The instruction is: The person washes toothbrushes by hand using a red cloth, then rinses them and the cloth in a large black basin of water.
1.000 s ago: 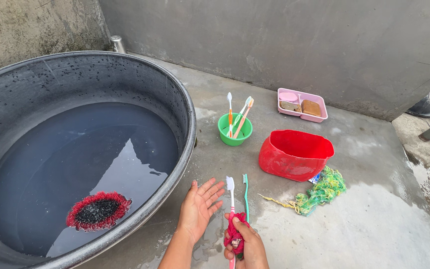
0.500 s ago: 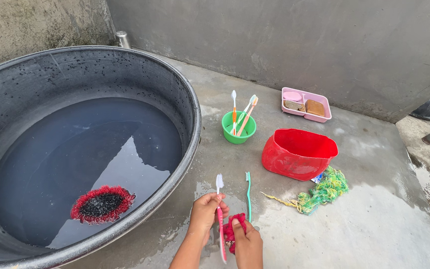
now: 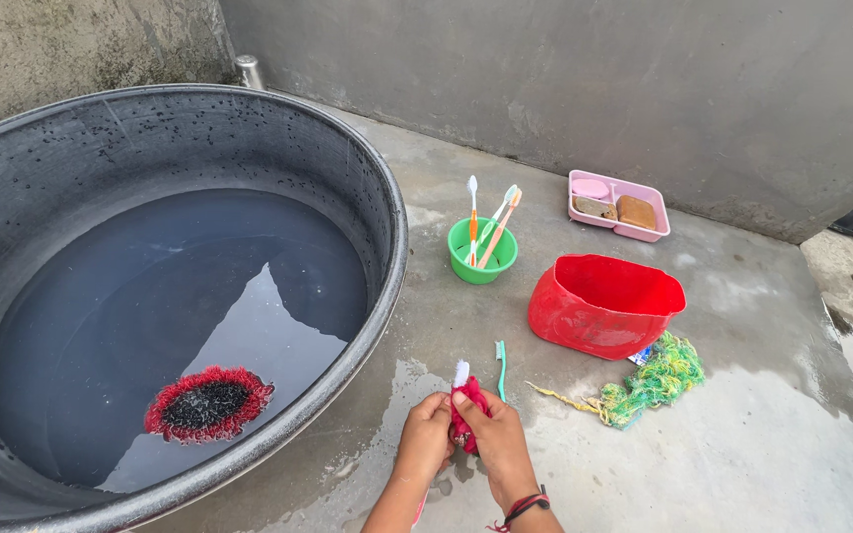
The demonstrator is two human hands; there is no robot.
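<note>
Scrubbing was the step in hand: both hands met low over the wet concrete floor (image 3: 742, 444), the left hand (image 3: 425, 439) curled around the handle of a pink toothbrush (image 3: 461, 373) and the right hand (image 3: 494, 439) with fingers closed on a red scrubbing cloth (image 3: 466, 410) pressed against the brush just below its white bristles. By the look of it the cleaning of the brush was partway through, and the next move called for a firm grip on the slim, slippery handle while the coarse cloth worked along it. A second, teal toothbrush (image 3: 500, 367) lay flat on the concrete just beside the hands. To the left stood a large, round black basin (image 3: 387, 227) of dark, still water, its wall beaded with droplets, with a shaggy red-and-black scrubber (image 3: 207, 403) floating in it. Farther off stood a small green plastic cup (image 3: 481, 265) with three upright toothbrushes, a glossy red tub (image 3: 604, 306) with a dented rim, a tangle of green-yellow netting (image 3: 654, 380) touching its base, and a pink divided tray (image 3: 616, 205) holding soap pieces against the rough grey wall (image 3: 594, 89).
</note>
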